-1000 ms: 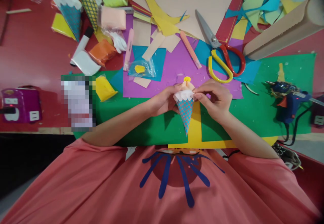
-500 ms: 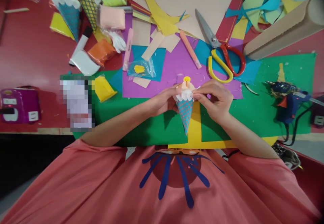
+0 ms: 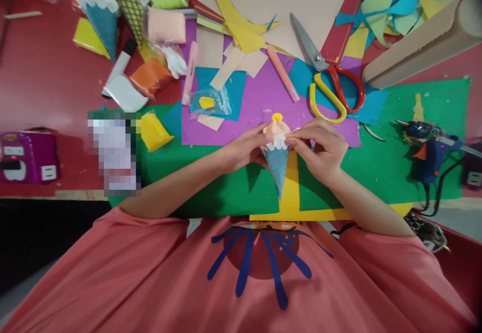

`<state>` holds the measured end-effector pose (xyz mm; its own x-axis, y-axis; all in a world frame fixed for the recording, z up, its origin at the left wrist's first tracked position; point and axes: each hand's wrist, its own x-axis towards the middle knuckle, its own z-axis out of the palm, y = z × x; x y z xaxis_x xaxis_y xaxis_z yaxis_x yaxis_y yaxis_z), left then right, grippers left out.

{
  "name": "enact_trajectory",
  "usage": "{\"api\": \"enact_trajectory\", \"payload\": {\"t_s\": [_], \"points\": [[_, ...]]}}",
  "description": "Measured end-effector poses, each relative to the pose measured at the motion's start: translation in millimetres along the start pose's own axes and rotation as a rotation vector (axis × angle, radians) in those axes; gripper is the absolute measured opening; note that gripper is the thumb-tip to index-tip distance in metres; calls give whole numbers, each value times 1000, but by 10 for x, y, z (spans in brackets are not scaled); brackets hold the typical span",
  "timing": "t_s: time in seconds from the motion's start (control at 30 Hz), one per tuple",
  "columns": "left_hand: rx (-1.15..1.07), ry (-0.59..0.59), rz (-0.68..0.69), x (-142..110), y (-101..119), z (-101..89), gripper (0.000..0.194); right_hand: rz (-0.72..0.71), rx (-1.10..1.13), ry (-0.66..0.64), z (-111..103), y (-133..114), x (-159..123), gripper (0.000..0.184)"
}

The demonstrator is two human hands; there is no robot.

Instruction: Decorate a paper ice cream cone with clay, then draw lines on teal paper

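A paper ice cream cone (image 3: 277, 167) with a blue and pink lattice points its tip down toward me. White scalloped clay, a peach scoop and a small yellow ball top it. My left hand (image 3: 246, 149) is closed around the cone's upper left side, thumb on the white clay. From the right, my right hand (image 3: 320, 147) pinches at the white edge with thumb and forefinger. A little white shows at those fingertips; whether it is a loose bit or part of the rim I cannot tell.
Scissors (image 3: 320, 67) lie beyond my right hand. A glue gun (image 3: 433, 147) rests at the right, a purple power socket (image 3: 30, 157) at the left. Finished cones (image 3: 101, 26), an orange clay packet (image 3: 150, 78) and a yellow clay packet (image 3: 155, 131) sit on the left side.
The cone has tilted slightly, its tip swinging a little to the right. My left thumb has shifted slightly on the white clay; my right hand stays at the edge.
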<state>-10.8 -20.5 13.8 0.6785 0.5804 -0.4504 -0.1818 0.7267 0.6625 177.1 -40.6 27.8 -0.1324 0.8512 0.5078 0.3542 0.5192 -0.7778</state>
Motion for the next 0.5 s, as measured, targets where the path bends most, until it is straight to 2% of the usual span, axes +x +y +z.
{"api": "enact_trajectory", "payload": {"t_s": [0.13,0.33,0.5], "points": [[27,5,13,3,-3,3,71,8,-26,69,-12,21,-13,9],[81,15,14,-9,21,38,74,1,-79,-44,-19,-12,-10,13],[184,69,64,8,5,22,79,-11,-95,-69,-26,-27,-12,12]]}}
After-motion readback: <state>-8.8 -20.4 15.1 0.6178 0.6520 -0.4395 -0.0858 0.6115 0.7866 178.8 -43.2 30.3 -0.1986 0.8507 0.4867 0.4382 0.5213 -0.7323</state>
